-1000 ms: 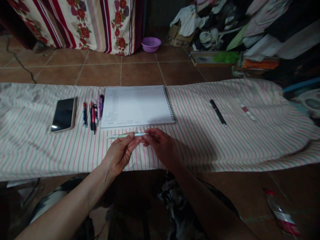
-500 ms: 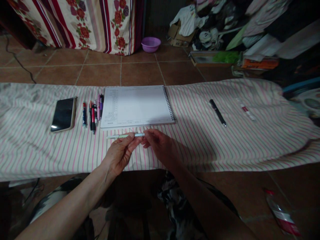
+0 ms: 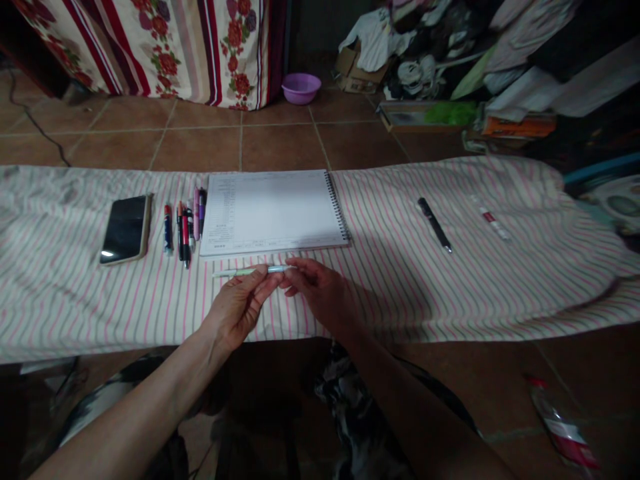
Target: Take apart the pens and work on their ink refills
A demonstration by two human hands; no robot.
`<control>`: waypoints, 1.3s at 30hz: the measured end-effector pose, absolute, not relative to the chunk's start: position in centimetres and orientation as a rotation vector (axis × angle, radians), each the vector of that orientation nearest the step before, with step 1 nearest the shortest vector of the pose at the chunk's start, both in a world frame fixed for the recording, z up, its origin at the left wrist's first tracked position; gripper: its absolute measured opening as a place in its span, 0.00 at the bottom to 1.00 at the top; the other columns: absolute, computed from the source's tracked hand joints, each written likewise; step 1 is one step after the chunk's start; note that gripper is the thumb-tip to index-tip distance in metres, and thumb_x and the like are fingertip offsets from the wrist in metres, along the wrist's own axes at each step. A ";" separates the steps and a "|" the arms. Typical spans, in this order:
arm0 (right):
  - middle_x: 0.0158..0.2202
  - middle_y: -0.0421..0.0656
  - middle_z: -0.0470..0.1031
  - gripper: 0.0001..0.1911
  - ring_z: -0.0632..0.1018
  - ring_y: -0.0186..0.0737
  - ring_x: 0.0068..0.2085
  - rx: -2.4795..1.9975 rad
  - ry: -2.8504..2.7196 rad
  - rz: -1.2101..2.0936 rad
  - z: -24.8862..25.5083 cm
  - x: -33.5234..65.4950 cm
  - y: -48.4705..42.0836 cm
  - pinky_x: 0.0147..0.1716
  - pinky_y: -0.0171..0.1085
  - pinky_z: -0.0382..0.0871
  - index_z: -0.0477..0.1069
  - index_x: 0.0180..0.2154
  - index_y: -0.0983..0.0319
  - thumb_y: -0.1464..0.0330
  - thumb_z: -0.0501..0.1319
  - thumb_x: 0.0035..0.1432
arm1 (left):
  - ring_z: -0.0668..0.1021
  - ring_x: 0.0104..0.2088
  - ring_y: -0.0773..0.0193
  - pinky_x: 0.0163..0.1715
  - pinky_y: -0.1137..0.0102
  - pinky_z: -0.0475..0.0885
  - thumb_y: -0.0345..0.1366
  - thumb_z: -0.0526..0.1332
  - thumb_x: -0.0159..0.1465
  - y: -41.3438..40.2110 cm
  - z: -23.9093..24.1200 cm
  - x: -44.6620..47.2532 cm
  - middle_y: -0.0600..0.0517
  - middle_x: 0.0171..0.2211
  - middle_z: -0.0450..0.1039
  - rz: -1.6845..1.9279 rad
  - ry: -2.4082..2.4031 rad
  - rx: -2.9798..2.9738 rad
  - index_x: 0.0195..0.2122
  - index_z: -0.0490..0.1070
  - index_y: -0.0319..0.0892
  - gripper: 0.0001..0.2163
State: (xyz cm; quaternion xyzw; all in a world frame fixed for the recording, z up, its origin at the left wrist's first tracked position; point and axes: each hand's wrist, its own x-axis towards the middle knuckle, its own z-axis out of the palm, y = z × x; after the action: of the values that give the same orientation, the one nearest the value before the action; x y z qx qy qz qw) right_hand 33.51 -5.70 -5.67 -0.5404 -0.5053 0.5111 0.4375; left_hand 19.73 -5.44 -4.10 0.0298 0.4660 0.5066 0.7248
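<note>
A slim pale pen (image 3: 275, 269) lies crosswise between my two hands, just in front of the notebook. My left hand (image 3: 246, 293) is closed on its middle, thumb on top, and the light green end sticks out to the left. At the light blue right end, the fingertips of my right hand (image 3: 316, 283) pinch the pen; they hide its tip. Beyond both hands lies a spiral notebook (image 3: 280, 207), open at a mostly blank white page with printed lines along its left and near edges.
Several pens (image 3: 185, 233) lie left of the notebook, beside a black phone (image 3: 126, 229). On the right are a black pen (image 3: 435, 225) and a white tube-like item with a red label (image 3: 491, 219). A striped cloth (image 3: 390, 293) covers the surface. A bottle (image 3: 563, 427) lies on the floor.
Both hands keep nearly the same grip on the pen. The right fingertips appear slightly shifted at its right end. Otherwise the whole view has moved only a little.
</note>
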 end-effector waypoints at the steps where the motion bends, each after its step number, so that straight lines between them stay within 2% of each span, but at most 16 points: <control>1: 0.24 0.38 0.76 0.13 0.77 0.33 0.24 -1.329 -1.240 1.282 -5.7 33.5 -5.7 0.25 0.32 0.74 0.70 0.39 0.63 0.65 0.60 0.50 | 0.79 0.27 0.65 0.31 0.77 0.76 0.20 0.53 0.60 -5.4 -4.1 19.7 0.44 0.24 0.75 1.119 1.031 0.061 0.26 0.71 0.29 0.10; 7: 0.25 0.39 0.76 0.12 0.77 0.34 0.27 -1.272 -1.181 1.357 -6.4 33.5 -5.4 0.24 0.31 0.73 0.69 0.36 0.63 0.64 0.61 0.49 | 0.76 0.22 0.72 0.21 0.83 0.72 0.23 0.54 0.60 -5.4 -4.3 19.5 0.45 0.23 0.75 1.020 1.006 0.131 0.26 0.72 0.29 0.09; 14: 0.23 0.38 0.75 0.10 0.77 0.34 0.24 -1.366 -1.264 1.301 -6.1 33.4 -5.6 0.26 0.32 0.72 0.70 0.35 0.61 0.64 0.59 0.51 | 0.75 0.22 0.74 0.25 0.82 0.71 0.26 0.58 0.58 -5.7 -4.7 19.2 0.47 0.24 0.75 0.980 0.986 0.275 0.27 0.73 0.30 0.06; 17: 0.21 0.38 0.75 0.09 0.77 0.34 0.25 -1.387 -1.260 1.274 -6.0 33.6 -5.6 0.27 0.32 0.72 0.71 0.34 0.61 0.64 0.60 0.51 | 0.75 0.21 0.72 0.18 0.82 0.67 0.31 0.59 0.58 -6.0 -4.1 19.2 0.45 0.26 0.75 0.902 1.035 0.372 0.28 0.73 0.31 0.07; 21: 0.22 0.38 0.76 0.10 0.77 0.35 0.24 -1.383 -1.247 1.227 -6.5 34.0 -5.3 0.27 0.33 0.72 0.72 0.34 0.61 0.63 0.60 0.51 | 0.71 0.16 0.71 0.11 0.79 0.59 0.38 0.58 0.58 -7.0 -3.5 19.4 0.48 0.21 0.73 0.825 1.145 0.680 0.27 0.72 0.34 0.11; 23: 0.22 0.39 0.76 0.11 0.78 0.35 0.25 -1.388 -1.242 1.230 -6.7 34.2 -5.2 0.28 0.33 0.72 0.72 0.34 0.61 0.61 0.60 0.50 | 0.69 0.16 0.70 0.12 0.77 0.60 0.40 0.57 0.59 -7.6 -3.6 19.3 0.50 0.19 0.71 0.826 1.216 0.923 0.27 0.71 0.36 0.12; 25: 0.22 0.40 0.76 0.13 0.78 0.36 0.26 -1.395 -1.234 1.240 -6.7 34.3 -5.1 0.28 0.34 0.72 0.72 0.35 0.62 0.61 0.61 0.50 | 0.70 0.19 0.70 0.19 0.76 0.64 0.39 0.57 0.58 -8.0 -3.7 18.9 0.52 0.20 0.70 0.907 1.332 1.270 0.27 0.71 0.39 0.09; 29: 0.22 0.40 0.76 0.13 0.78 0.36 0.25 -1.381 -1.188 1.280 -6.6 34.3 -5.2 0.28 0.34 0.72 0.72 0.35 0.62 0.61 0.61 0.49 | 0.72 0.34 0.61 0.37 0.66 0.68 0.35 0.59 0.57 -7.2 -3.7 17.2 0.50 0.30 0.71 1.099 1.473 2.101 0.33 0.73 0.44 0.05; 32: 0.22 0.39 0.76 0.12 0.78 0.35 0.24 -1.351 -1.173 1.308 -6.5 34.2 -5.3 0.27 0.33 0.72 0.73 0.34 0.62 0.61 0.62 0.49 | 0.68 0.47 0.53 0.46 0.56 0.63 0.37 0.60 0.56 -5.8 -3.7 15.7 0.45 0.45 0.68 0.976 1.525 2.421 0.41 0.71 0.45 0.11; 33: 0.22 0.39 0.76 0.12 0.78 0.35 0.24 -1.344 -1.180 1.315 -6.6 34.2 -5.4 0.27 0.33 0.72 0.73 0.34 0.62 0.62 0.62 0.49 | 0.66 0.49 0.52 0.48 0.55 0.62 0.37 0.60 0.56 -5.4 -3.9 15.2 0.45 0.46 0.68 0.918 1.495 2.478 0.44 0.70 0.44 0.13; 35: 0.22 0.39 0.76 0.11 0.78 0.35 0.25 -1.340 -1.196 1.327 -6.6 34.2 -5.4 0.28 0.33 0.73 0.73 0.34 0.62 0.62 0.61 0.49 | 0.67 0.48 0.54 0.47 0.58 0.64 0.37 0.59 0.57 -4.9 -4.3 14.5 0.45 0.43 0.69 0.861 1.408 2.540 0.45 0.68 0.43 0.14; 39: 0.23 0.40 0.76 0.11 0.78 0.36 0.25 -1.348 -1.192 1.353 -6.9 34.0 -5.4 0.29 0.35 0.74 0.73 0.34 0.62 0.63 0.61 0.49 | 0.71 0.39 0.59 0.40 0.63 0.68 0.36 0.55 0.61 -4.8 -5.5 13.7 0.47 0.35 0.71 0.693 1.339 2.523 0.46 0.69 0.42 0.13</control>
State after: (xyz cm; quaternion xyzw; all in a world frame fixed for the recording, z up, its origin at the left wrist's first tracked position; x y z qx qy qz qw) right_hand 34.01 -5.41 -6.92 -0.5405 -0.4777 0.5425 0.4305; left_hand 13.72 -4.80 -5.45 0.8541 0.4531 0.2346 0.1010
